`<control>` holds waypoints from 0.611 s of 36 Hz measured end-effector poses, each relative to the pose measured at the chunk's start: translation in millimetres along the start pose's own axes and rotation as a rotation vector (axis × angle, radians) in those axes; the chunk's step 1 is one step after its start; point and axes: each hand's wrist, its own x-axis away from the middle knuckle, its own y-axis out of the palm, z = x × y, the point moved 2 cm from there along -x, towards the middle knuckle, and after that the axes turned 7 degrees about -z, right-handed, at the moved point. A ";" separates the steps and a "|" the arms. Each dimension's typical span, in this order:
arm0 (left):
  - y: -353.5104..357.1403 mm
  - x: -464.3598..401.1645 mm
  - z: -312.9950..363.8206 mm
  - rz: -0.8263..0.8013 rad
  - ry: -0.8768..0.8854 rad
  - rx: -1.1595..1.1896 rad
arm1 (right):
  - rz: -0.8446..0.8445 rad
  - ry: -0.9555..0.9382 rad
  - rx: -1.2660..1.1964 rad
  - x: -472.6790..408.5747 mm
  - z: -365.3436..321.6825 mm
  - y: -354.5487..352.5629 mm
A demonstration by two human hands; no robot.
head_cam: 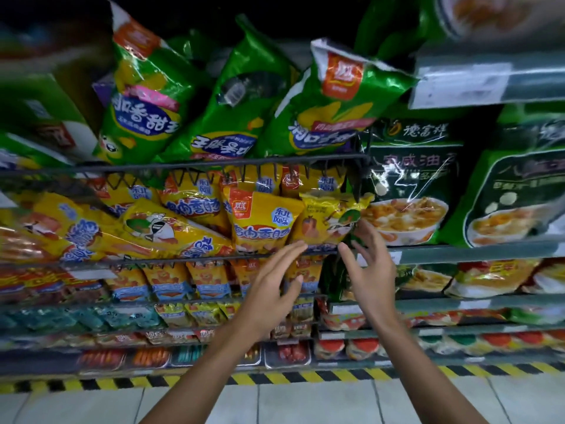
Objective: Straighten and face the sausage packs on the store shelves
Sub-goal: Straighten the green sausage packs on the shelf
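Head view: both hands, left hand [275, 286] and right hand [371, 270], spread empty beneath one upright yellow sausage pack [260, 218], while packs leftward [171, 231] lie toppled, unfaced.

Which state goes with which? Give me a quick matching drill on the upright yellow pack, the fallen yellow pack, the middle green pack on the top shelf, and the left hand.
Things:
1. upright yellow pack
2. fallen yellow pack
3. middle green pack
4. left hand

States:
A. upside down
B. open, empty
C. lying on its side
D. standing, facing out

Pairs: 1-D, 2-C, 3-A, 4-B
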 end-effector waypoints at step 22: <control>-17.1 -23.1 6.3 0.103 -0.144 0.035 | -0.113 -0.048 0.242 -32.3 -0.8 13.4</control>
